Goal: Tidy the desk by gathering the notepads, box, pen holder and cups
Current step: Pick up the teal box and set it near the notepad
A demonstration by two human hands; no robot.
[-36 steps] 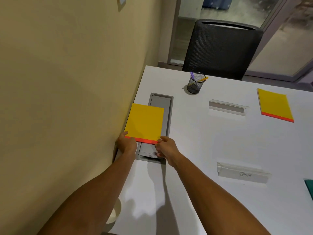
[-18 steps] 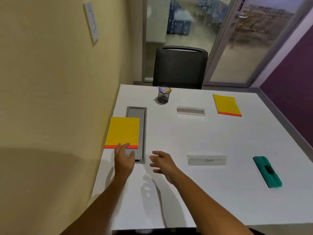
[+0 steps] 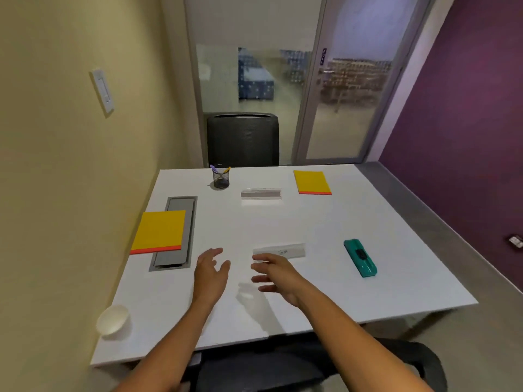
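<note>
A yellow notepad with an orange edge [image 3: 160, 232] lies at the desk's left side, partly over a grey cable hatch [image 3: 181, 251]. A second yellow notepad [image 3: 311, 181] lies at the far right. A black mesh pen holder [image 3: 220, 178] with pens stands at the far middle. A white paper cup [image 3: 112, 319] sits at the near left corner. A teal box [image 3: 360, 261] lies at the right. My left hand [image 3: 210, 271] and my right hand [image 3: 276, 275] hover over the white desk [image 3: 283, 222] with relaxed, spread fingers, holding nothing.
Two clear name-plate stands sit on the desk, one [image 3: 261, 193] far and one [image 3: 280, 251] just beyond my right hand. A black chair [image 3: 243, 140] stands behind the desk, another at my near side. The yellow wall borders the desk's left edge.
Both hands let go of the left notepad, which now lies on the desk, and drew back toward the desk's middle. The view lifted and widened.
</note>
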